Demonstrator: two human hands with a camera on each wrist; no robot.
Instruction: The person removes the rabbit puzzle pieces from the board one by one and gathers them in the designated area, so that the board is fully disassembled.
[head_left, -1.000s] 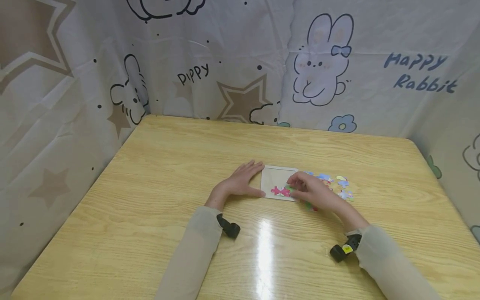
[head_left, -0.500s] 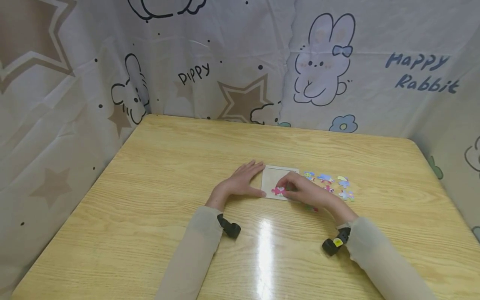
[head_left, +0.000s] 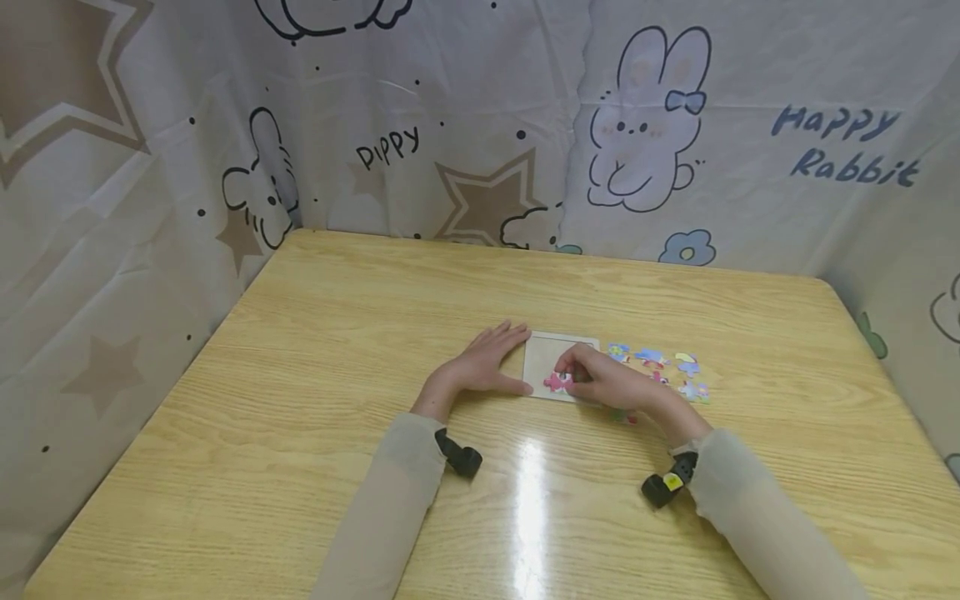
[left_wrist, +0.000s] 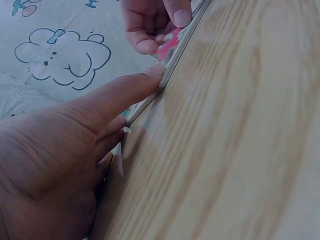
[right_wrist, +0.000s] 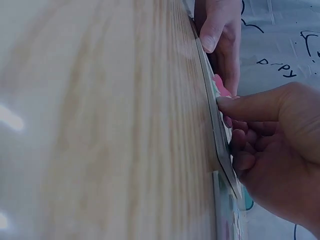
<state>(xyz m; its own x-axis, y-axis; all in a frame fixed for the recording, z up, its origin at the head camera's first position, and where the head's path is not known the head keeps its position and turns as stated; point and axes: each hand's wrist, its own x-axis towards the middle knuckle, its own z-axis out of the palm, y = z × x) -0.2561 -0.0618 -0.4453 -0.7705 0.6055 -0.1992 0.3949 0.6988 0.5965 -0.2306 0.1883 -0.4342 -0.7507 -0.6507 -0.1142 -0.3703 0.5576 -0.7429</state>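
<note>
A shallow puzzle tray (head_left: 542,357) lies on the table with a pink puzzle piece (head_left: 553,382) in its lower part. My left hand (head_left: 482,364) is spread along the tray's left side, thumb at the near corner and straight fingers at the far one. Over the tray's right half, my right hand (head_left: 611,380) pinches a puzzle piece with thumb and forefinger, right beside the pink one. Its fingers hide most of that piece. The right wrist view shows the thumb (right_wrist: 250,106) low at the tray's near edge, the other fingers curled.
Several loose puzzle pieces (head_left: 651,358) lie to the right of the tray, some partly behind the right hand. They rest on the wooden table (head_left: 375,308). A printed curtain (head_left: 480,117) hangs behind the table and along both sides.
My right hand has moved left over the tray, bringing its fingers beside the pink piece, and has barely shifted in the last half second. The left hand stays put.
</note>
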